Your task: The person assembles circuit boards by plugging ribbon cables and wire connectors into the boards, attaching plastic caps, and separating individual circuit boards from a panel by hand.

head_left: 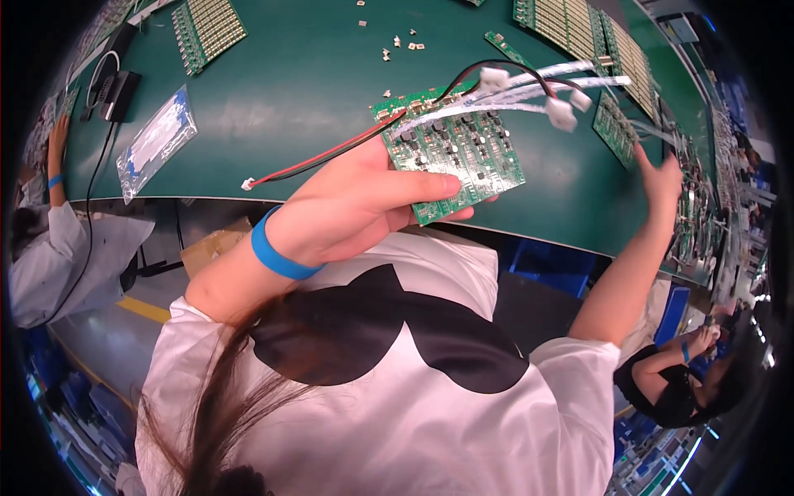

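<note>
My left hand (372, 186) is closed on a green circuit board (463, 153), thumb across its face and fingers underneath. Small black and silver parts stand on this board. A red-and-black wire pair (331, 149) runs off its left side to a small white plug. White cables (529, 89) and a black wire reach to the right, ending in white connectors (561, 113). At the table's right side, my right hand (659, 182) has thumb and fingers apart. Its thumb tip is at the corner of another green board (614, 132); whether they touch I cannot tell.
Wired boards (695, 211) are heaped along the right edge. Panels of boards (562, 29) lie at the far right, another panel (209, 33) at the far left. Small white connectors (397, 41) are scattered on the green table (289, 91). A plastic bag (157, 145) lies left. Other people work at both sides.
</note>
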`<state>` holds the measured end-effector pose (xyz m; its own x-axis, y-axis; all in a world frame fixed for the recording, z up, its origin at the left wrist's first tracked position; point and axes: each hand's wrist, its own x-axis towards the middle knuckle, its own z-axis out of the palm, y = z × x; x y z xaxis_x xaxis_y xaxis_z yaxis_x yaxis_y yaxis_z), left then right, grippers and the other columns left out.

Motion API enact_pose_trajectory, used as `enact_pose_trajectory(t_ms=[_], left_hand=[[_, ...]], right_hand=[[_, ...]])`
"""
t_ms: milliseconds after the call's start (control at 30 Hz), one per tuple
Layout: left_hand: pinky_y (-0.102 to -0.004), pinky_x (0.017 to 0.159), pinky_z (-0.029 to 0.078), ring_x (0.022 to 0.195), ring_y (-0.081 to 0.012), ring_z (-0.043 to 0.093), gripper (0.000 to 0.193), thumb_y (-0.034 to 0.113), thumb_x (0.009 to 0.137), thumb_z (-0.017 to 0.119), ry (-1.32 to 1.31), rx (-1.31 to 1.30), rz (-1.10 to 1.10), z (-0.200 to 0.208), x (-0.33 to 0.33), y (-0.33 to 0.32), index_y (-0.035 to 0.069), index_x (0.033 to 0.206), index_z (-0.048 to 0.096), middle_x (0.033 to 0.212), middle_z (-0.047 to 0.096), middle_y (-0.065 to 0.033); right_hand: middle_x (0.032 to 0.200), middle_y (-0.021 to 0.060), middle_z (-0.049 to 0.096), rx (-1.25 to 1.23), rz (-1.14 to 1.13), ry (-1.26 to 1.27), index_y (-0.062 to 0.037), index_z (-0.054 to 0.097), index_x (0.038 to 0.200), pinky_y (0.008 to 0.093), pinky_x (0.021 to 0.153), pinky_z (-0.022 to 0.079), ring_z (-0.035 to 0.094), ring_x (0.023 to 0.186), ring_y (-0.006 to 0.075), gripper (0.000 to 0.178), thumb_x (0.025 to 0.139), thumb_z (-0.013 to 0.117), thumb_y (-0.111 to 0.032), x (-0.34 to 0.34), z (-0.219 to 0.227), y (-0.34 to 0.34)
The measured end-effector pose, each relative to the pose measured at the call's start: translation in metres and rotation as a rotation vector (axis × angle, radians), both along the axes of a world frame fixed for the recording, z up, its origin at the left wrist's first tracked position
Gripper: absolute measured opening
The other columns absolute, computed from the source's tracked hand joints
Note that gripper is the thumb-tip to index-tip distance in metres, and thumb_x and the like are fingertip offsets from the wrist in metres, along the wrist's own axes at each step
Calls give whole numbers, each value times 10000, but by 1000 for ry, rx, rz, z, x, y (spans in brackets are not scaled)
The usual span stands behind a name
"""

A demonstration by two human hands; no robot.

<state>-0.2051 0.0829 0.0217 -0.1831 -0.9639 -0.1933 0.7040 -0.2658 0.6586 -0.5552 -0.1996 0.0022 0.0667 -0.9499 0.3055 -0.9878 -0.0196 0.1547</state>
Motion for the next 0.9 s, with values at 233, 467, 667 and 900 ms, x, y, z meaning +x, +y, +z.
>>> enact_pose_trajectory(t_ms=[233,467,667,900], left_hand=[[-236,693,462,852,-113,578,379,71,855,569,-135,-31,-198,-5,0,-8,26,1216,461,1004,615,-69],[-236,529,467,596,-74,519,258,143,865,563,-614,-164,-503,14,9,-15,19,1091,560,844,638,-52],[-231,484,499,586,-132,626,245,166,852,568,-569,-51,-636,8,14,-21,-15,1017,569,810,645,-86],[-266,520,549,611,-204,647,291,133,860,548,-215,-54,-597,3,10,-20,-6,1111,497,931,633,-148]], right_hand=[[1011,130,583,1161,658,-1515,13,446,1173,211,577,465,592,798,124,460,847,602,-273,125,16,179],[865,73,635,1505,470,-1463,12,583,1022,234,459,506,613,675,131,288,761,677,-66,159,8,183],[857,118,633,1932,364,-1523,23,595,972,269,442,519,632,641,180,303,745,698,-149,168,21,171],[850,160,628,2093,481,-1830,48,549,1078,290,424,517,627,579,219,415,762,681,-186,176,-13,191]])
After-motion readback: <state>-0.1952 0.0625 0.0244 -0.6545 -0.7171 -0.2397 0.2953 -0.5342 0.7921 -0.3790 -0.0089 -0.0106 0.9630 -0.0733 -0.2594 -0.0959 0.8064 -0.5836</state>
